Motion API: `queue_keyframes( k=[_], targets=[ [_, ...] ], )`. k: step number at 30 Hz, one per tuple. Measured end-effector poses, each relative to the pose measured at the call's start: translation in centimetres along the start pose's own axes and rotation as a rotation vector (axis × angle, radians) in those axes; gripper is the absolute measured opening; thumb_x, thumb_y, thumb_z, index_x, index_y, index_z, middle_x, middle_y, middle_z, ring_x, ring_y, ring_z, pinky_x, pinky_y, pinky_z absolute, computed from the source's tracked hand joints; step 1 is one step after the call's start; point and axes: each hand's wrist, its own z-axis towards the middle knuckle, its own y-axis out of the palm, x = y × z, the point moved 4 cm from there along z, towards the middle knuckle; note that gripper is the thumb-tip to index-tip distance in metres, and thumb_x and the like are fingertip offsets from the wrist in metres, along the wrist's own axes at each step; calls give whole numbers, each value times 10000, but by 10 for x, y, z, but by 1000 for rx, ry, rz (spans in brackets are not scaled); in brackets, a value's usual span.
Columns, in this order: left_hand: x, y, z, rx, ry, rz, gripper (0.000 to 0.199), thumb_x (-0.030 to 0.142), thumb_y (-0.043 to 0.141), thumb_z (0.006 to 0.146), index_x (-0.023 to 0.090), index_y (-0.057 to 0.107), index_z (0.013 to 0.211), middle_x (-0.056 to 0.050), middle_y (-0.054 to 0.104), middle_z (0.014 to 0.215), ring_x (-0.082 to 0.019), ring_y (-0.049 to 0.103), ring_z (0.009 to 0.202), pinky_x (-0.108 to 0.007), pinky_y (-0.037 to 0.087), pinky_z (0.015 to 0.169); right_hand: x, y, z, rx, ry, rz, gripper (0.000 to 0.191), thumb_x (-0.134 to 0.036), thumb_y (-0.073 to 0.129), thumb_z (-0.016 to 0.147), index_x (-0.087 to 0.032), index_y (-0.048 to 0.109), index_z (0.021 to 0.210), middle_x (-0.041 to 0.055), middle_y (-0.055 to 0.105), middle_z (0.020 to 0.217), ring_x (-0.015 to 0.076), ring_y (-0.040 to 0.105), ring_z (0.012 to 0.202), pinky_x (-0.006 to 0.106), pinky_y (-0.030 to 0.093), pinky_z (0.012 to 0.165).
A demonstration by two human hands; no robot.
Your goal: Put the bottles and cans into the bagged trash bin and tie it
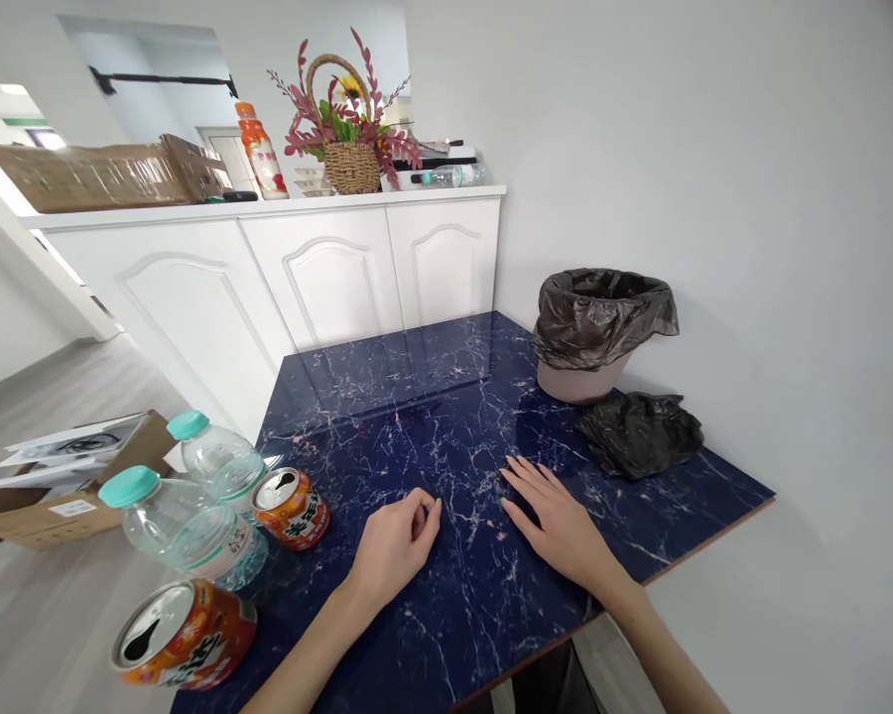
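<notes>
My left hand (398,535) rests on the dark blue marbled table (432,436), its fingers curled into a loose fist with nothing seen in it. Flat on the table, fingers stretched out, lies my right hand (551,521), holding nothing. Left of my left hand stands an opened orange drink can (294,511); a second opened can (193,635) is closer to me. Two clear plastic bottles with turquoise caps, a front bottle (193,531) and a rear bottle (219,461), stand beside the cans. A crumpled black plastic bag (644,433) lies beyond my right hand.
A bin (580,382) lined with a black bag stands at the back right by the wall. White cabinets (334,283) hold a flower basket (352,167), an orange-capped bottle (263,154) and a long carton (96,178). An open cardboard box (60,526) sits left of the table.
</notes>
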Motion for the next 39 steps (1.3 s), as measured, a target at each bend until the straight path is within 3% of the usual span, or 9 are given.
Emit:
queue_keyframes(
  k=[7, 15, 32, 39],
  targets=[
    [3, 4, -4, -3, 110, 129, 297, 337, 440, 1084, 243, 453, 802, 63, 519, 609, -143, 549, 531, -278, 374, 591, 1, -4, -1, -8, 68, 111, 515, -491, 447, 1113, -292, 570, 1572, 25, 495, 1662, 272, 407, 1580, 562, 327, 1326],
    [-1, 7, -4, -22, 127, 137, 126, 276, 483, 1044, 251, 513, 924, 84, 524, 611, -146, 588, 544, -279, 441, 630, 1, -5, -1, -10, 75, 137, 498, -482, 448, 1112, -277, 607, 1536, 29, 512, 1649, 268, 415, 1576, 566, 310, 1334],
    [4, 5, -3, -33, 132, 130, 118, 282, 481, 1042, 250, 527, 939, 73, 570, 620, -152, 608, 555, -287, 448, 634, 1, -6, -2, 31, 38, 133, 460, -455, 457, 1113, -293, 630, 1507, 37, 547, 1623, 275, 453, 1553, 585, 333, 1320],
    [6, 4, -4, -43, 131, 138, 109, 285, 483, 1046, 251, 529, 953, 74, 570, 627, -157, 622, 573, -291, 449, 639, 0, -7, -3, -10, 51, 131, 483, -464, 449, 1116, -288, 596, 1541, 37, 530, 1637, 276, 437, 1563, 581, 320, 1327]
  ],
)
